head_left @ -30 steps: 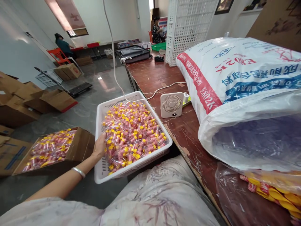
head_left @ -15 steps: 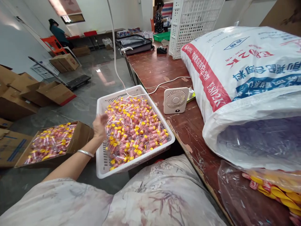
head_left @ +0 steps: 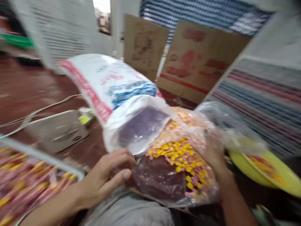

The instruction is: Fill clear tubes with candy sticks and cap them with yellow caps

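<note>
My left hand [head_left: 114,175] is held low in front of the white woven sack's mouth, by the left edge of a clear plastic bag [head_left: 162,179]. Its fingers are loosely bent with the thumb apart, and nothing shows in its grasp. Yellow caps with pink pieces [head_left: 181,153] lie inside and on the clear bag. At that bag's right side is my right hand [head_left: 213,147], smeared by motion; its fingers cannot be made out. The white sack [head_left: 94,81], with red and blue print, lies open toward me, showing clear purplish plastic pieces [head_left: 143,125].
A white basket [head_left: 47,157] of yellow-capped tubes is at lower left. Behind it stand a small fan [head_left: 58,130] and a white cord [head_left: 35,113]. A yellow basin [head_left: 256,169] sits at right. Cardboard sheets [head_left: 183,62] lean at the back, near a striped cloth [head_left: 258,103].
The view has swung right, so the basket now sits at the left edge. My left hand has left the basket's side, and my right hand has come into view at the clear bag.
</note>
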Motion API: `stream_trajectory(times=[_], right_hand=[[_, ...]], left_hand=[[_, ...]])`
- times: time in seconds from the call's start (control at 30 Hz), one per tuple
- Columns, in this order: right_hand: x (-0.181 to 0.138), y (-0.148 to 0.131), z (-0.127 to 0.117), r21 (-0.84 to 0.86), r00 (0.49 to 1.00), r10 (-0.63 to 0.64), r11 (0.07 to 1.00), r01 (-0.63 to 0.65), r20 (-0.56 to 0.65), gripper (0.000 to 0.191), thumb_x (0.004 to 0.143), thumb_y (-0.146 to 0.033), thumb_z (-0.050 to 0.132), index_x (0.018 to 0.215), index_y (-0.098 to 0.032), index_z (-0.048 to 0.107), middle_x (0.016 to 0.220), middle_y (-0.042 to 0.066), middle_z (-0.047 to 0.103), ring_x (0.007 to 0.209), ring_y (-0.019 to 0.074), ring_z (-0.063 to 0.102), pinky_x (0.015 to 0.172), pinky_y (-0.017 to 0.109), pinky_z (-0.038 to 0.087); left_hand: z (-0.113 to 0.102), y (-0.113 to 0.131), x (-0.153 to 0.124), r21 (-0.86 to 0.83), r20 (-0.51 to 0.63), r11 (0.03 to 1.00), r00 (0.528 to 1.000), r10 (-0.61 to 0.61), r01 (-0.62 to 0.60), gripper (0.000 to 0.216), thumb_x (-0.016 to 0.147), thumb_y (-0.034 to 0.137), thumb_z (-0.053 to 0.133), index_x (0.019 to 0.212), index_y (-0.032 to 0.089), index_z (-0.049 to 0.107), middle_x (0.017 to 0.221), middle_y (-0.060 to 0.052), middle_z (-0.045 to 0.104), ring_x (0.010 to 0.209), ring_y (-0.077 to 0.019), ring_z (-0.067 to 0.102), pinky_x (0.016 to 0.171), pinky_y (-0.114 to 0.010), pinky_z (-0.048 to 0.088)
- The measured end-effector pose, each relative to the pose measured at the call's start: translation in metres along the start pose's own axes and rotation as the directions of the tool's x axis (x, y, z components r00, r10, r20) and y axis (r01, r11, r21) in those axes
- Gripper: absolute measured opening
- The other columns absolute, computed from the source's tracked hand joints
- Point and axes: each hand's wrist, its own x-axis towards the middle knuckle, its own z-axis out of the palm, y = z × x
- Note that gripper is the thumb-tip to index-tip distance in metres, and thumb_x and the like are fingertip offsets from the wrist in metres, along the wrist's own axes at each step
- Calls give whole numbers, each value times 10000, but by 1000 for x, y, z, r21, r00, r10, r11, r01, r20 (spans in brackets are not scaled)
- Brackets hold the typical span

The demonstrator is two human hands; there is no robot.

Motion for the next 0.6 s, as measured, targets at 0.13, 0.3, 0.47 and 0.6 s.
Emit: stream_trajectory(times=[0.13,0.3,0.47,0.6], right_hand=[[5,28,-10,132,957,234,957,-258,174,757,880,-401,684,1507,-104,381,1541,245,376,1439,389,310,1144,528,285],[24,24,8,329,920,303,867,-375,250,322,869,-208,544,1167,-128,637,1051,160,693,1025,290,620,866,358,448],[31,11,8,516,931,175,792,-327,321,211,920,-223,457,821,-151,629,682,12,629,616,155,572,575,228,419],[25,-10,-26,610,936,9,756,-238,353,239,917,-303,585,717,-174,607,630,-10,597,576,148,558,556,234,438]], left_hand=[[61,-19,91,127,233,978,964,131,-164,291,1033,349,407,1019,199,657,1011,-78,666,928,-190,638,833,-312,522],[132,-59,173,408,181,883,968,171,-232,329,949,279,549,1259,169,570,1323,-174,584,1218,-306,575,1016,-477,506],[173,-89,235,583,179,780,973,147,-225,728,836,143,654,1498,101,353,1546,-261,393,1428,-380,403,1120,-517,401],[183,-95,269,581,209,769,962,175,-266,635,861,77,573,1474,155,428,1525,-191,472,1421,-343,418,1108,-492,383]])
